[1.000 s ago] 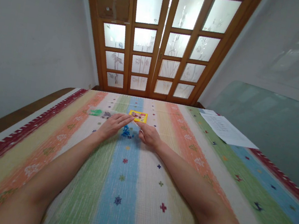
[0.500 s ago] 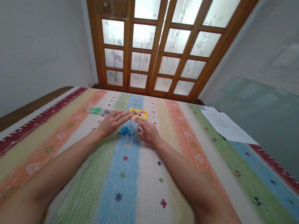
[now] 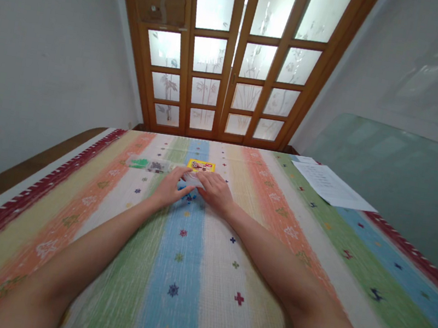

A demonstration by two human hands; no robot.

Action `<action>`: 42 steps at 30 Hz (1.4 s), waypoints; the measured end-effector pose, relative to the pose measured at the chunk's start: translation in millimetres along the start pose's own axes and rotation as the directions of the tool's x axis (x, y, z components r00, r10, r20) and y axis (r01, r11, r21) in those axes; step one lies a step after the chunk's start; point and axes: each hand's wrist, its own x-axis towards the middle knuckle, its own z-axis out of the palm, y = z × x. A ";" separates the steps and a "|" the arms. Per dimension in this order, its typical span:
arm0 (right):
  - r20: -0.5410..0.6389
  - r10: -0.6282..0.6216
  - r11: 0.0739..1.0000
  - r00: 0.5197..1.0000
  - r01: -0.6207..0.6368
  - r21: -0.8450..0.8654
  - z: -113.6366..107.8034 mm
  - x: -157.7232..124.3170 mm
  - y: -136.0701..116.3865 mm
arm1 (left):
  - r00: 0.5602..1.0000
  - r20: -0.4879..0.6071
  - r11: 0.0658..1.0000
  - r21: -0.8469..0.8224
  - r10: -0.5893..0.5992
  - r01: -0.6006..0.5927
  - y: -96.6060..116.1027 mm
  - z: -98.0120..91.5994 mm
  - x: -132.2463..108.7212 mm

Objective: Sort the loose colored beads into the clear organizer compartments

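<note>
centre of frame: left hand (image 3: 171, 189) and right hand (image 3: 216, 192) both clamped on clear plastic (image 3: 191, 179) — blue bits (image 3: 189, 198) just below.

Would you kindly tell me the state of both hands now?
Left hand: partly closed, apparently holding a pale item.
Right hand: at the same item; grip cannot be told.

This looks like a room in a home. A striped, patterned tablecloth (image 3: 170, 311) is spread before wooden doors (image 3: 263, 40) with frosted, plant-decorated panes (image 3: 209, 54).
</note>
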 end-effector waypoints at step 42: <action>0.295 0.267 0.959 0.917 -0.282 0.008 9.9 36.4 41.8 | 0.934 0.046 0.774 -0.547 -0.354 0.320 -55.8 20.6 -4.3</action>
